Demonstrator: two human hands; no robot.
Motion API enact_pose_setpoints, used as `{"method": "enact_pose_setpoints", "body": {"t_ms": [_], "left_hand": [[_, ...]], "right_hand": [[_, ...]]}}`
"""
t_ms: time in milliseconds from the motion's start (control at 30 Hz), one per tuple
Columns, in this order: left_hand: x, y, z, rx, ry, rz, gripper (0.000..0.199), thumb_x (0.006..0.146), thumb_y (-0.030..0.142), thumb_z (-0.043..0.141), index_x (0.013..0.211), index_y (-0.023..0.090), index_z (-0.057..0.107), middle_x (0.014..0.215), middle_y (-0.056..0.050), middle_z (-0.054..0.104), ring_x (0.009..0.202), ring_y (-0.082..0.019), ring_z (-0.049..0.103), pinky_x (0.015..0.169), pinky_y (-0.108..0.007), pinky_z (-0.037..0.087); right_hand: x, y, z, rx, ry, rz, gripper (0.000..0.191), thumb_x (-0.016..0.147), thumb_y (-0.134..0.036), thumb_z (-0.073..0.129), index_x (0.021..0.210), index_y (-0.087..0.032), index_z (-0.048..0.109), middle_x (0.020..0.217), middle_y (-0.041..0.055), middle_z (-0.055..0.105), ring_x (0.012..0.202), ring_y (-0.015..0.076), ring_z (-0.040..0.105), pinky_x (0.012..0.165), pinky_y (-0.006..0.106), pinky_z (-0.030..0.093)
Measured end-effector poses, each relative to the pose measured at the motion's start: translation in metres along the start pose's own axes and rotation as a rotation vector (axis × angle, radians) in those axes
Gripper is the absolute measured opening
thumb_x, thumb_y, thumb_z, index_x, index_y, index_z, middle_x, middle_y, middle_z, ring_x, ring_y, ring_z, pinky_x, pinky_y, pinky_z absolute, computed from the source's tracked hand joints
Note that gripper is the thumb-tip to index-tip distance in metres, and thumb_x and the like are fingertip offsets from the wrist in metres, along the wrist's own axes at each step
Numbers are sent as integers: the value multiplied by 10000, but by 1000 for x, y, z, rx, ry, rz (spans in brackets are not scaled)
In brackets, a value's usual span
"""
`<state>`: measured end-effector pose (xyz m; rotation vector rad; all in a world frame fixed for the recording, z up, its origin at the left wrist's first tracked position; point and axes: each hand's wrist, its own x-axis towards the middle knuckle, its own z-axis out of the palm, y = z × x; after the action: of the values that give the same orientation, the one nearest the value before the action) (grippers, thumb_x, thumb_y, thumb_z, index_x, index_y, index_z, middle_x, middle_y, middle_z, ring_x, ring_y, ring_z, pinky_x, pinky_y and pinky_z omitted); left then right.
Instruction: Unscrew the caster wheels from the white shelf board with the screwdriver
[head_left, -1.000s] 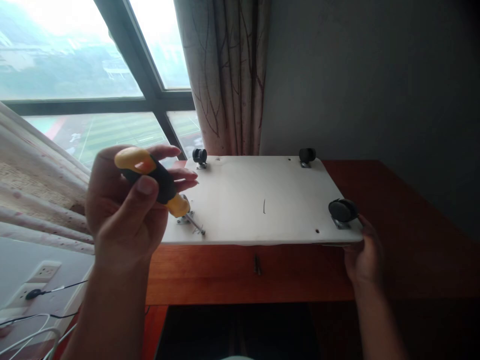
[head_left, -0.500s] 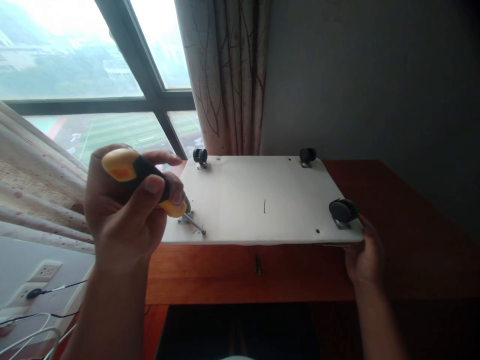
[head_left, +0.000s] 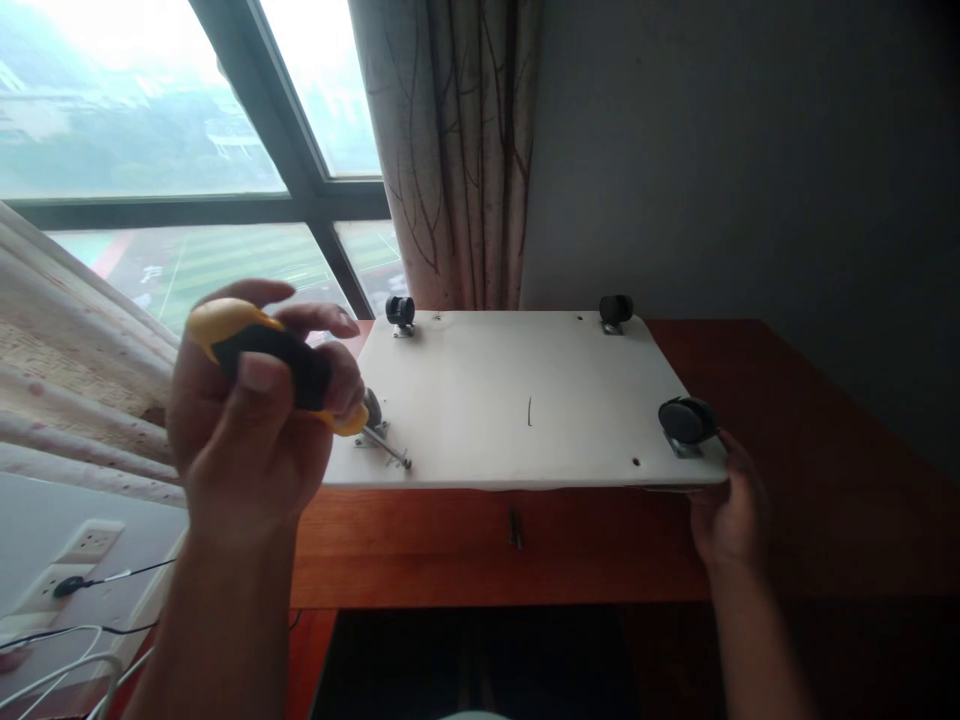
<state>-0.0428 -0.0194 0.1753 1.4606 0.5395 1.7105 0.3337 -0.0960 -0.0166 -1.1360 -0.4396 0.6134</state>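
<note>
While the left hand [head_left: 247, 430] works a screwdriver [head_left: 281, 358], the right hand [head_left: 731, 515] holds the white board [head_left: 487, 375] by its corner

And it's the left hand with the yellow-and-black handle, thumb pressed along the grip, one finger curled round the front, the others held loosely out! The shaft slants down ahead of that hand to a small dark spot [head_left: 407, 464] near the board's close edge. Over to the right hand, and it's clasping the near right corner, though some of its fingers are hidden by the board.

Between the two hands lies the board, flat, with a short dark line [head_left: 529, 412] on its face. Just ahead of the right hand sits a black caster [head_left: 686, 420], with a dark hole [head_left: 636, 462] to its left. Just beyond the screwdriver's front end, a second caster [head_left: 373, 405] is partly covered. Past both hands, at the far corners, stand a left caster [head_left: 400, 312] and a right caster [head_left: 616, 310].

Closer in than the board, between the hands, two small screws [head_left: 515, 530] lie side by side on the reddish wooden table [head_left: 405, 560]. Farther out, a window [head_left: 135, 110] fills the view beyond the left hand, a patterned curtain [head_left: 465, 150] beside it; a black plug [head_left: 69, 587] sits in a socket left of the forearm.
</note>
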Motion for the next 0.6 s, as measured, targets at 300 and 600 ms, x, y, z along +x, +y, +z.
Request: {"method": "enact_pose_setpoints", "body": {"t_ms": [300,600], "left_hand": [[-2,0,-1,2,40,43,275,799,253,795,1003,195,620,1083,-111,718,646,-202,679,552,-357,575],[-3,1,-3,-55,67,-32,426,884,404,686,1118,48,693,1056,-165,685,742,-212,689,663,-358,611]], "right_hand": [[0,3,-2,-23,9,7,415,816,-441,662,1149,-197,700,1070,49,675,843,171,617,624,261,439],[0,-2,-3,-185,447,-442,403,880,-505,504,1084,-211,690,671,-1,472,542,155,388,450,287,243]]}}
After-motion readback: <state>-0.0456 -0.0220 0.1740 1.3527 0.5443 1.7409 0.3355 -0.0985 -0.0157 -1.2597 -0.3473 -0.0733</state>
